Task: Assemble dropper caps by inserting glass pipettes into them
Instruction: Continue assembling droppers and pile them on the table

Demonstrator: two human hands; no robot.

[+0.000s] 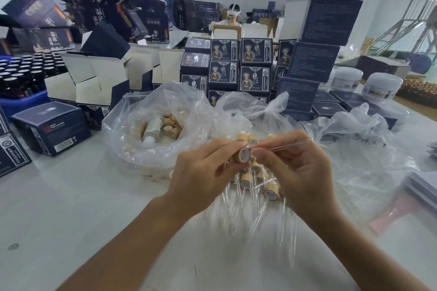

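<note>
My left hand [203, 172] grips a tan dropper cap [241, 155] with its open white underside turned toward my right hand. My right hand [295, 170] pinches a clear glass pipette [288, 146], which slants up to the right, its near end at the cap's opening. Below my hands lies a pile of assembled droppers [257, 186], tan caps with glass tubes pointing toward me. A clear plastic bag [151, 125] at the left holds several loose tan caps [172, 125] and a white bottle.
Dark blue printed boxes [238, 64] are stacked behind the bags, open cartons [94, 78] at the left. A blue crate of dark bottles [21, 78] sits far left. White jars [380, 87] and crumpled plastic [354, 130] lie at the right. A person sits at the back.
</note>
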